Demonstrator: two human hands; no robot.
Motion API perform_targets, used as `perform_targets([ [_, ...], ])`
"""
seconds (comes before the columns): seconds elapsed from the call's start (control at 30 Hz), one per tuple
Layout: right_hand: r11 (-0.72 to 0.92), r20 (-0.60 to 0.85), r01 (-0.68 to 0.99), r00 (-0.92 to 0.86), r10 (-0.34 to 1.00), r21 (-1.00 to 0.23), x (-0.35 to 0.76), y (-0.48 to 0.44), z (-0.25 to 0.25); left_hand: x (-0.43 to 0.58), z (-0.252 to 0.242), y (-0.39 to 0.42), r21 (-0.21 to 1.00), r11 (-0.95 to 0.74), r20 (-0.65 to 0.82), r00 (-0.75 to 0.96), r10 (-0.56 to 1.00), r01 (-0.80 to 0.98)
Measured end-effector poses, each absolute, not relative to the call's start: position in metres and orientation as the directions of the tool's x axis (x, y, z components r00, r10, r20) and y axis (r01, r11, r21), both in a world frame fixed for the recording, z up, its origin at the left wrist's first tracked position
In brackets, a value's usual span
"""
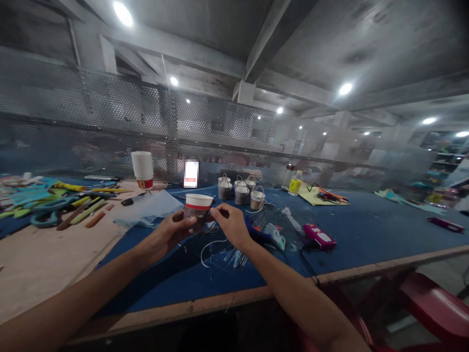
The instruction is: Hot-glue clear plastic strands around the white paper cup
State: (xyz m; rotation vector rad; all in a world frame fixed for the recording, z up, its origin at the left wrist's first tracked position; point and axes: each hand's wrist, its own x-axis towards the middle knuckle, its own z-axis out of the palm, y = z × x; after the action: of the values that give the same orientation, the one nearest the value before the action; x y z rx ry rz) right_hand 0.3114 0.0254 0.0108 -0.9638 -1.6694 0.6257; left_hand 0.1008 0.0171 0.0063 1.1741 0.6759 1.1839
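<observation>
A paper cup (198, 201) with a white rim, a red band and a brown wrapped lower part is held upright above the blue table cover. My left hand (174, 226) is closed round its lower left side. At the cup's right side, the fingers of my right hand (230, 223) are pinched together; what is between them is too small to make out. Below my hands lie a curved white cord (205, 256) and a bundle of thin wires (236, 256). Just behind stand several small wrapped cups with handles (241, 193).
A stack of paper cups (142, 167) and a lit phone (191, 173) stand at the back. Scissors (49, 212) and several pens lie left. A blue glue gun (258, 231), a magenta device (319, 237) and a yellow bottle (295, 183) are right. Red chairs (432, 303) touch the front area.
</observation>
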Motion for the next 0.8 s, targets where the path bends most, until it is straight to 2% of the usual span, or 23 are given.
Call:
perform_targets([
  [0.63, 0.554, 0.549, 0.246, -0.095, 0.830, -0.795, 0.3108, 0.0199, 0.0139, 0.1021, 0.0098, 0.0126, 0.935, -0.034, 0.149, 0.304, 0.941, -0.353],
  [0.8, 0.567, 0.567, 0.280, -0.089, 0.819, -0.775, 0.3113, 0.0197, 0.0131, 0.1040, 0.0127, 0.0110, 0.934, -0.036, 0.153, 0.306, 0.940, -0.356],
])
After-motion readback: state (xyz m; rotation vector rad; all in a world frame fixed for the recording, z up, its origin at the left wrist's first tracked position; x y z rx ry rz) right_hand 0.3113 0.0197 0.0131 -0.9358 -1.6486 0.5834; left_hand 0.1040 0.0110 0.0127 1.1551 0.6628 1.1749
